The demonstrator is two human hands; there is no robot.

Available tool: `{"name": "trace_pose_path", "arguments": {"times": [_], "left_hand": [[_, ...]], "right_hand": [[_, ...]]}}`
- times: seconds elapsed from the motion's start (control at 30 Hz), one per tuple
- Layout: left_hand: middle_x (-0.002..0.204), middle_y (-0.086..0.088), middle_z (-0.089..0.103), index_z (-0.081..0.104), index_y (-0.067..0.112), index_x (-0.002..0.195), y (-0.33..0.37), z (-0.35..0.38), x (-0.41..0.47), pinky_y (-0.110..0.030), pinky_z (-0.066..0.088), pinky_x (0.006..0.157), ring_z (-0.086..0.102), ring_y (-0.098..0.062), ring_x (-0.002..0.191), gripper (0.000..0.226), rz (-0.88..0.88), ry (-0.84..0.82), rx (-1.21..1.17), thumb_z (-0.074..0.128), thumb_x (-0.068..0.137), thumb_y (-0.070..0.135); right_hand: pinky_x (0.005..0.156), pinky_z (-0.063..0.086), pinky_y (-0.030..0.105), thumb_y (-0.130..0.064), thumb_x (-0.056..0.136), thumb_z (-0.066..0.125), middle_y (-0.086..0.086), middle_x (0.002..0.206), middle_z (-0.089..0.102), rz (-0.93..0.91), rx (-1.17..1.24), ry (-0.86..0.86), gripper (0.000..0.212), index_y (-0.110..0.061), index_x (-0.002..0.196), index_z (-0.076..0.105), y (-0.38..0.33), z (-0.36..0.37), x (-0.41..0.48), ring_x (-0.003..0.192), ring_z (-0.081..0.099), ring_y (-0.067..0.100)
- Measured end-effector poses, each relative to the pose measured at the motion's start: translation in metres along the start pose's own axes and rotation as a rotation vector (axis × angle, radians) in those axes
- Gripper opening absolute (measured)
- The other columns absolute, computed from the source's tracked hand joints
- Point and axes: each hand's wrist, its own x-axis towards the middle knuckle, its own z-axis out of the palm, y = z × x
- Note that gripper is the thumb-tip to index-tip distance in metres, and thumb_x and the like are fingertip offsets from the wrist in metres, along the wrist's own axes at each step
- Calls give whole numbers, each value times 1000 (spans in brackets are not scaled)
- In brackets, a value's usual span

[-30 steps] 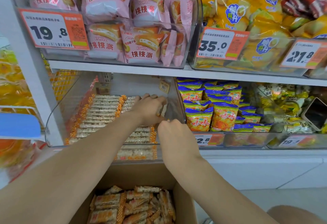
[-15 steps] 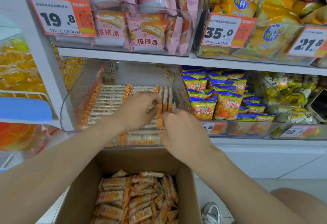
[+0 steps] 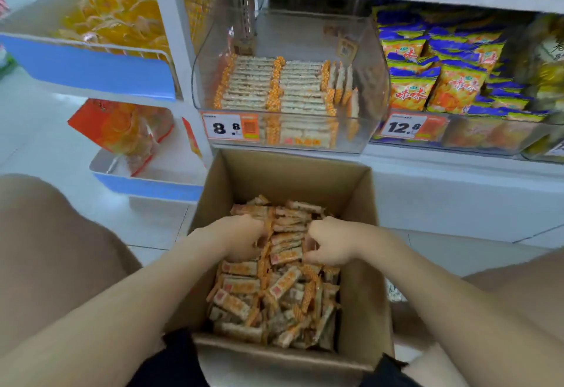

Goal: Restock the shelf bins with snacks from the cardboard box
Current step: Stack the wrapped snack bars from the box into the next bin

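Note:
An open cardboard box [image 3: 357,264] stands on the floor between my knees, filled with loose orange-and-white snack bars [image 3: 274,292]. Both hands are down in the box at its far end. My left hand [image 3: 238,238] curls its fingers into the pile, and my right hand [image 3: 331,244] does the same a short way to the right, with several bars gathered between them. Above the box sits a clear shelf bin [image 3: 374,81] marked 8.8, holding tidy rows of the same bars [image 3: 274,87], with a few standing on edge at the right.
To the right, another bin [image 3: 457,139] marked 12.8 holds blue-and-orange snack bags [image 3: 433,81]. On the left are blue-fronted racks [image 3: 91,66] with yellow and orange packets. My knees flank the box on the pale tiled floor.
Both hands have left the shelf bin and dropped into the cardboard box, closing on bars there. The view has tilted downward.

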Motion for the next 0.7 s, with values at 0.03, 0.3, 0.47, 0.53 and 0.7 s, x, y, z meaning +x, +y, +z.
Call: {"name": "trace_pose_path", "arguments": {"times": [0.03,0.3,0.47,0.53,0.7], "left_hand": [[106,4,64,64,25,118,-5,16,6,-37,54,82,62,-21,101,20,-13,-51,-21,58,102,35],[117,-9,65,64,15,122,-26,101,32,-38,55,82,64,-27,99,26,-129,-261,-179,54,104,31],[136,-11,49,53,19,131,-32,138,40,-37,55,88,58,-29,108,39,-132,-445,-57,65,95,12],[151,-15,46,49,14,146,-29,142,42,-27,51,89,55,-35,126,47,-124,-455,1,60,101,12],[162,-17,29,42,6,152,-22,142,48,-39,44,109,44,-38,140,61,-151,-474,21,69,98,14]], "right_hand": [[74,60,48,-39,101,59,12,92,76,12,22,-6,39,-3,104,74,3,14,11,81,71,31],[79,60,47,-19,105,51,8,110,63,3,-74,58,16,-12,109,65,11,107,82,92,64,29],[107,42,49,-11,102,57,14,148,51,-126,-299,29,46,-15,147,49,7,141,110,136,47,38],[111,37,51,-14,101,58,16,148,50,-113,-406,12,48,-16,147,47,5,152,114,138,44,39],[107,40,48,-25,98,61,16,139,55,-90,-366,27,40,-14,137,57,4,148,116,129,51,35]]}}
